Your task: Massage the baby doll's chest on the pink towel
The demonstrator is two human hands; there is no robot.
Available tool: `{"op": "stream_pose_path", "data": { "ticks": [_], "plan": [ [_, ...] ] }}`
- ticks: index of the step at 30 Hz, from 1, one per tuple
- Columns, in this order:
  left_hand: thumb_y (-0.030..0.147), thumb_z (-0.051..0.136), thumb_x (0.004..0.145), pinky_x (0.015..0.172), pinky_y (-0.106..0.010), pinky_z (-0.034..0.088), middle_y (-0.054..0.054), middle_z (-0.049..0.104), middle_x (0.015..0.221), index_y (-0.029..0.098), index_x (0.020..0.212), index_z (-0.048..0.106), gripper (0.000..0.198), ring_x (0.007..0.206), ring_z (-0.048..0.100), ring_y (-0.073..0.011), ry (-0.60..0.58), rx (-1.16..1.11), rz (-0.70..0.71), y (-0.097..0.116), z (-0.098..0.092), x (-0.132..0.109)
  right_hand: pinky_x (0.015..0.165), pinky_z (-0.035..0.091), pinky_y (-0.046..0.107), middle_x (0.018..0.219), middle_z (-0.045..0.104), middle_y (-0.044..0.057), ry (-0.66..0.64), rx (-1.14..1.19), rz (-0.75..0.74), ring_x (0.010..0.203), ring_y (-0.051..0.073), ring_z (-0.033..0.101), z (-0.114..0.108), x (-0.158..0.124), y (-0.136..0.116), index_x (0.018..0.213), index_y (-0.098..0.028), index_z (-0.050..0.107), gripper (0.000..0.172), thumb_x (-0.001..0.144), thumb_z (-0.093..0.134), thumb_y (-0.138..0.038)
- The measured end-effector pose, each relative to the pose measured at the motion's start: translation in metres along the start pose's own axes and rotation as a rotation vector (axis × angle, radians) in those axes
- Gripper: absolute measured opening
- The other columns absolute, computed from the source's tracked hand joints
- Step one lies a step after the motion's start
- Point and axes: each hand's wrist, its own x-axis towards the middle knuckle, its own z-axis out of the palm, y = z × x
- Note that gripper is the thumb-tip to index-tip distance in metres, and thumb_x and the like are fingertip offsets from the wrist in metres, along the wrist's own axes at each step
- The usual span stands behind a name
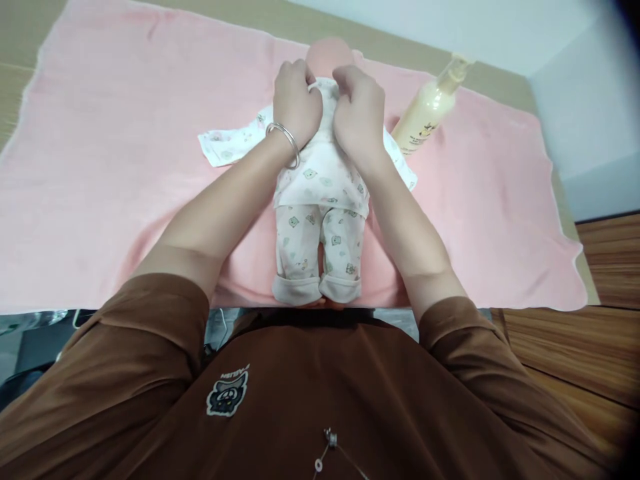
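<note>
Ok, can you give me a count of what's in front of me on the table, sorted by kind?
Doll: 1, with left hand and right hand gripping it at the neck
Bottle: 1
Towel: 1
Bracelet: 1
Total: 4

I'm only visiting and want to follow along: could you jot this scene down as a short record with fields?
Surface: pink cloth towel spread flat
Doll: bald baby doll, feet toward the person, in a white printed top and matching trousers
Left hand: left hand, silver bangle on the wrist, clenched on the top's neckline
Right hand: right hand, clenched on the same neckline
Nearby: cream plastic pump bottle on the towel, right of the doll
</note>
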Motion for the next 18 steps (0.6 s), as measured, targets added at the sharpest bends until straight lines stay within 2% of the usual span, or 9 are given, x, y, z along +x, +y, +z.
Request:
{"op": "stream_pose_path", "data": {
  "ticks": [2,4,9,12,14,18],
  "plan": [
    [-0.008,0.062,0.086,0.080,-0.030,0.024,0.000,0.043,0.087,0.022,0.076,0.035,0.042,0.083,0.024,-0.0166,0.051,0.007,-0.099,0.008,0.002,-0.003,0.094,0.053,0.037,0.101,0.068,0.001,-0.009,-0.046,-0.022,0.099,0.021,0.062,0.007,-0.003,0.004,0.099,-0.029,0.062,0.040,0.079,0.033,-0.012],
    [-0.012,0.062,0.082,0.082,-0.030,0.024,0.000,0.044,0.085,0.022,0.075,0.036,0.043,0.082,0.025,-0.0162,0.075,-0.002,-0.130,0.015,0.001,-0.007,0.091,0.053,0.035,0.099,0.069,0.000,-0.025,-0.088,-0.059,0.096,0.019,0.061,0.014,-0.005,0.005,0.099,-0.029,0.062,0.039,0.081,0.032,-0.013],
    [-0.010,0.057,0.084,0.084,-0.031,0.027,0.001,0.049,0.085,0.020,0.073,0.041,0.036,0.083,0.030,-0.0144,0.020,0.040,-0.089,0.016,-0.015,-0.021,0.103,0.045,0.029,0.114,0.064,-0.003,-0.040,-0.073,-0.138,0.106,0.012,0.053,0.027,-0.006,0.009,0.115,-0.021,0.059,0.045,0.083,0.031,-0.005],
    [-0.007,0.053,0.086,0.087,-0.032,0.029,0.001,0.051,0.086,0.021,0.073,0.044,0.032,0.085,0.033,-0.0139,-0.016,0.020,-0.033,0.015,-0.024,-0.029,0.106,0.044,0.032,0.116,0.063,-0.002,-0.048,-0.050,-0.170,0.112,0.014,0.053,0.031,-0.007,0.015,0.116,-0.023,0.059,0.043,0.087,0.031,-0.007],
    [-0.006,0.050,0.087,0.086,-0.032,0.030,0.001,0.052,0.086,0.021,0.074,0.045,0.030,0.086,0.035,-0.0140,-0.036,0.002,-0.009,0.015,-0.028,-0.033,0.113,0.039,0.033,0.123,0.062,-0.001,-0.058,-0.046,-0.186,0.121,0.014,0.051,0.033,-0.007,0.020,0.118,-0.025,0.060,0.047,0.085,0.032,-0.007],
    [-0.003,0.050,0.084,0.086,-0.034,0.036,-0.001,0.056,0.087,0.022,0.074,0.048,0.027,0.089,0.042,-0.0151,-0.058,-0.001,0.028,0.016,-0.038,-0.043,0.122,0.031,0.033,0.135,0.057,-0.001,-0.069,-0.033,-0.185,0.131,0.012,0.046,0.037,-0.006,0.032,0.125,-0.020,0.059,0.054,0.080,0.033,-0.006]
  ]
}}
